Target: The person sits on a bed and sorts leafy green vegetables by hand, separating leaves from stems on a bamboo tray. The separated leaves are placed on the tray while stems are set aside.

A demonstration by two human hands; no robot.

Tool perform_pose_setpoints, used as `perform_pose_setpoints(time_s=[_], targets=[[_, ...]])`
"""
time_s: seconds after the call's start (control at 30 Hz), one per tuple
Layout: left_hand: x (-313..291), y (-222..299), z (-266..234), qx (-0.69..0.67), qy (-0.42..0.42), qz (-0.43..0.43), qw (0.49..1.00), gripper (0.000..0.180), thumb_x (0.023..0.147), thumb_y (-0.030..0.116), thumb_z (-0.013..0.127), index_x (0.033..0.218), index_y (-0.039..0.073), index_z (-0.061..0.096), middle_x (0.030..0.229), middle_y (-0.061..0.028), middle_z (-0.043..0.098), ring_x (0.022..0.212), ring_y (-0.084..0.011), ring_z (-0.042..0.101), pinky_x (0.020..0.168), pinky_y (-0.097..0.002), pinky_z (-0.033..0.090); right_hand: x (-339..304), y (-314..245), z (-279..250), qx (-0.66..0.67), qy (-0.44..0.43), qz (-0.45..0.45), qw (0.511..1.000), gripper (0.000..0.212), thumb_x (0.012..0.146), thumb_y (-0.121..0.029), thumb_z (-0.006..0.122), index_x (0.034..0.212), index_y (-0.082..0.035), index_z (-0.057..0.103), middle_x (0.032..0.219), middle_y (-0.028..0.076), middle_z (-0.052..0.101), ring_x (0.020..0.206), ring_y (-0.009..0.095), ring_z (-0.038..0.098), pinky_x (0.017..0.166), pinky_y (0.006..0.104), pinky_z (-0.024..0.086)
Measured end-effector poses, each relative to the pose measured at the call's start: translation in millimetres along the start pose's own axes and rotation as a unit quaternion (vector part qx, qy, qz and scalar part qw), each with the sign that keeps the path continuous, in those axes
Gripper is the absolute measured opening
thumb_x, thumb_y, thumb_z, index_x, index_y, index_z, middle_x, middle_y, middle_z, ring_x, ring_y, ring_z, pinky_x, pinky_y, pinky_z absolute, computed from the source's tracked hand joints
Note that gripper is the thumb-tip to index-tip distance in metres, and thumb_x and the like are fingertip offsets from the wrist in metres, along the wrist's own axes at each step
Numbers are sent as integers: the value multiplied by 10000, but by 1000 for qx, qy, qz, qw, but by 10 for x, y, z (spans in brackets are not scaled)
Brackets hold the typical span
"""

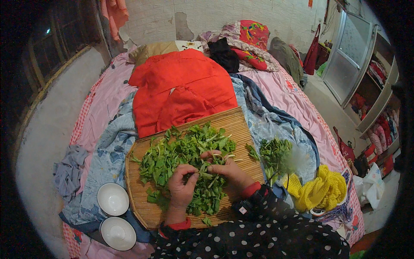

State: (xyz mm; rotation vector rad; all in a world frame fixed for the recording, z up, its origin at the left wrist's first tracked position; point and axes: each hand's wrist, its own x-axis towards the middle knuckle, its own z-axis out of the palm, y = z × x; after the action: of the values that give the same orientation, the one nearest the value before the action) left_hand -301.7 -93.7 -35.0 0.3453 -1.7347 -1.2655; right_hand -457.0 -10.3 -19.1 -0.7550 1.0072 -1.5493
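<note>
A heap of leafy greens [164, 157] is spread over a slatted bamboo tray [241, 127] in front of me. Above the near part of the heap, my left hand [181, 187] pinches a stem of greens between thumb and fingers. My right hand [233, 171] comes in close beside it, its fingers closed on pale stems. A few stem ends stick out past the right fingers. Where the two hands meet, the exact stems in each are partly hidden by the fingers. Another bunch of greens [276, 153] lies on clear plastic just right of the tray.
Two white bowls, one farther [113, 199] and one nearer [118, 233], sit left of the tray. Yellow netting [321, 187] lies at the right. Behind the tray rises a red cloth bundle [183, 88] on the bed. A grey cloth [71, 170] lies far left.
</note>
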Motion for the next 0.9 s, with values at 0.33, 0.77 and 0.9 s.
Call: perform_pose_setpoints(time_s=[0.33,0.77,0.9], targets=[[-2,16,68,-10,-10,-9,1000,243,720,-37,629,942,17,543,914,-77,536,836,-174,539,719,-263,432,36,116,-114,-34,17,22,999,242,763,-171,643,968,-67,566,921,-9,543,867,99,502,777,238,408],[-4,-80,26,69,-5,16,997,174,745,-31,590,909,14,551,920,-79,548,809,-174,537,706,-270,434,-34,-10,7,87,83,8,993,223,720,-197,672,869,-120,525,775,-37,512,726,95,497,663,256,416],[-4,-78,30,42,23,-24,999,148,758,-48,564,893,11,548,908,-63,535,778,-133,521,679,-240,428,-42,-10,11,158,123,-8,980,216,714,-201,657,868,-129,522,775,-36,506,735,99,504,669,274,421]])
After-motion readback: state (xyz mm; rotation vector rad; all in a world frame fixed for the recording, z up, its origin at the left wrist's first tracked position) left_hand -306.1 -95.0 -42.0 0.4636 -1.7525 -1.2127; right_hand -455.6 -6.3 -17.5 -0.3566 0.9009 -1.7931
